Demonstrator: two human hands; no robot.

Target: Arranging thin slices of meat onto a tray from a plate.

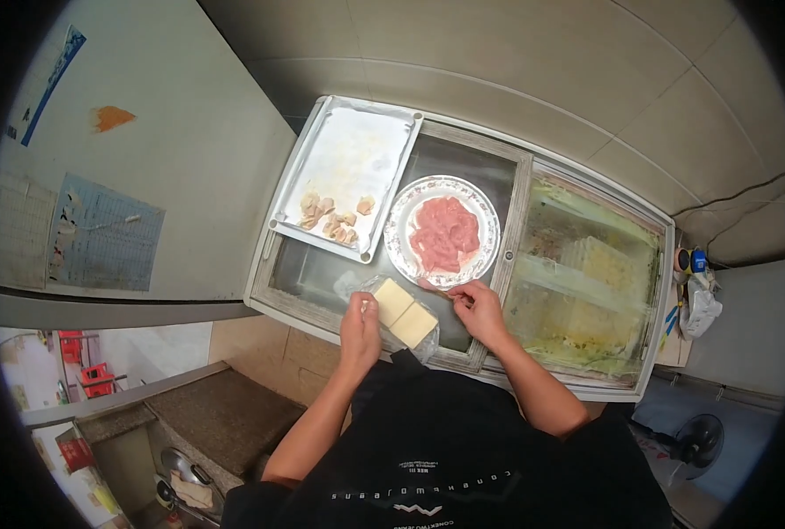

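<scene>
My left hand (360, 328) is beside two stacks of pale yellow square dough wrappers (403, 313), its fingers curled at their left edge. Whether it grips a wrapper or the bag is hidden. Clear plastic film (426, 350) lies under and around the stacks. Between the thumb and fingers of my right hand (479, 311) is a thin stick (440, 290), with a bit of pink at its tip, just below the plate's near rim. That patterned white plate (397, 256) bears a mound of pink minced meat (444, 233). Several folded, filled dumplings (326, 215) sit on the lined white tray (356, 149).
Everything stands on a chest freezer with sliding glass lids (581, 278), frosted at right. A tall pale cabinet (187, 132) rises at left, a tiled wall (498, 66) behind. A pan (190, 486) is at lower left, a fan (696, 440) at lower right.
</scene>
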